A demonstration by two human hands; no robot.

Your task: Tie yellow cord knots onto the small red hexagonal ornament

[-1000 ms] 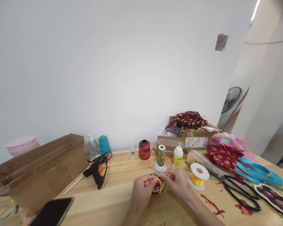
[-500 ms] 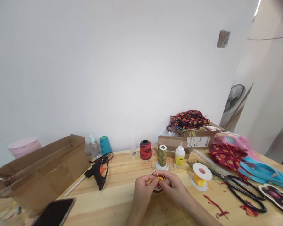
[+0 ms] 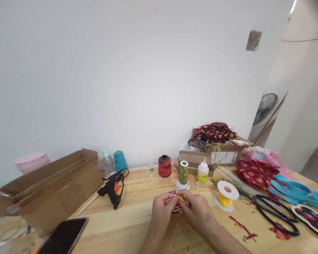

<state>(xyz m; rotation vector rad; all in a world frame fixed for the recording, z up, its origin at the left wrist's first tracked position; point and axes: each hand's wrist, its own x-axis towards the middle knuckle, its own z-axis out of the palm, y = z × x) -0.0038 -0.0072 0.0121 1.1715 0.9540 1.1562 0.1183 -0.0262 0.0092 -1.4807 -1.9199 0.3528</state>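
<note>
My left hand (image 3: 161, 211) and my right hand (image 3: 197, 210) meet over the wooden table (image 3: 137, 225), fingers pinched together. Between them sits a small red fabric ornament with white edging (image 3: 176, 205). A thin yellow cord (image 3: 180, 198) loops over it, held by both hands. A spool of the same yellow cord (image 3: 226, 196) stands just right of my right hand. An olive thread spool (image 3: 183, 173) and a white glue bottle (image 3: 202, 173) stand just behind the ornament.
A black glue gun (image 3: 112, 189), a red-black spool (image 3: 164, 166), a teal spool (image 3: 119, 160) and a clear bottle (image 3: 107, 163) stand behind. Open cardboard box (image 3: 50, 190) and phone (image 3: 63, 239) at left. Large scissors (image 3: 275, 211), patterned fabric (image 3: 254, 174), blue ribbon (image 3: 294, 192) at right.
My hands have drawn closer together over the ornament, and the yellow cord loop has shrunk and now lies lower against it. The camera view shifted slightly.
</note>
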